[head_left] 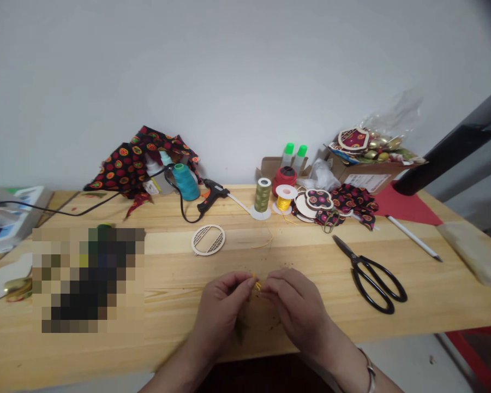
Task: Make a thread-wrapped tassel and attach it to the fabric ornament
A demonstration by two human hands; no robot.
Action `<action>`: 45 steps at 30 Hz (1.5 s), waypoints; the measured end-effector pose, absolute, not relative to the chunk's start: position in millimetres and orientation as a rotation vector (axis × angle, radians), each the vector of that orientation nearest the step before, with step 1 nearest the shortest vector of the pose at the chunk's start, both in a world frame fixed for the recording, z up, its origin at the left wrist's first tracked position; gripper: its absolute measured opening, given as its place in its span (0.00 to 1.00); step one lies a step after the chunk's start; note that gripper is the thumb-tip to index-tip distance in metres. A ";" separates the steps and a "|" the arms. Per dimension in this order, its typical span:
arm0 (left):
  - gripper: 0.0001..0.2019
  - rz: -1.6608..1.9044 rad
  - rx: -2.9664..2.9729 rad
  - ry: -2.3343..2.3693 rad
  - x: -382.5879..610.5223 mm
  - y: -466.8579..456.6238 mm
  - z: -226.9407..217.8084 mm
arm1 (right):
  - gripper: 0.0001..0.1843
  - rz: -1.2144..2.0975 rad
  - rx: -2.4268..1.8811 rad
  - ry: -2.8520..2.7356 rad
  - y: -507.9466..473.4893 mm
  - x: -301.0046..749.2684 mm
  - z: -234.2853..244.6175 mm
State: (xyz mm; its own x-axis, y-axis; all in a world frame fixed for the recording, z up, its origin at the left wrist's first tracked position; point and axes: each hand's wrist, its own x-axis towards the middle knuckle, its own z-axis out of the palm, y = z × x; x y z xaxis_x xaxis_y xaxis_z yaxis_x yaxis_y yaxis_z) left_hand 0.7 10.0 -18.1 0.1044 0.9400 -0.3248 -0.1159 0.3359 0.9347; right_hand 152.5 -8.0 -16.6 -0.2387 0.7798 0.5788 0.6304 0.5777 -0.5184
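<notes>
Near the front edge of the table, a short bit of yellow cord (257,284) shows between my two hands. My left hand (225,300) pinches it between thumb and forefinger. My right hand (297,305) is closed at the cord's other side, its fingertips pressed together on the strands. Beyond the hands lies a flat wooden oval frame (208,240) with lattice cutouts. Farther back stands a spool of yellow cord (284,202), with a loose end trailing onto the wood. Black-handled scissors (370,275) lie to the right of my right hand.
A glue gun (213,196) rests at the back beside a teal thread cone (186,183) and patterned fabric (143,153). Green thread (263,195) stands near the middle. At right are a filled cardboard box (364,169), a white pen (413,237) and red sheet (409,204). The left side is pixelated.
</notes>
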 end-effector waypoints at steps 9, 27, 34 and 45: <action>0.09 0.932 0.916 1.204 -0.1 9.7 -18.1 | 0.07 0.403 -1.133 -1.882 -9.2 152.8 -17.5; 0.10 0.866 1.072 1.180 -4.4 7.4 -26.3 | 0.06 0.841 -1.450 -1.573 0.0 153.2 -12.8; 0.10 0.888 1.039 1.172 -2.9 7.8 -23.8 | 0.07 0.916 -1.418 -1.582 -3.9 151.3 -10.1; 0.08 0.886 1.208 1.215 -1.4 7.8 -16.5 | 0.04 0.952 -1.446 -1.386 -3.2 144.5 -13.7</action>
State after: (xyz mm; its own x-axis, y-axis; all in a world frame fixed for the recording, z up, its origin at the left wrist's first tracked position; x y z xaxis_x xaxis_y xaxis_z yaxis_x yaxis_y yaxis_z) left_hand -1.4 7.8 -16.5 0.1795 0.9629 -0.2014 0.1027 0.1853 0.9773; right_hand 144.5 -3.2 -13.7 0.0785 0.9957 0.0497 0.3106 0.0230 -0.9503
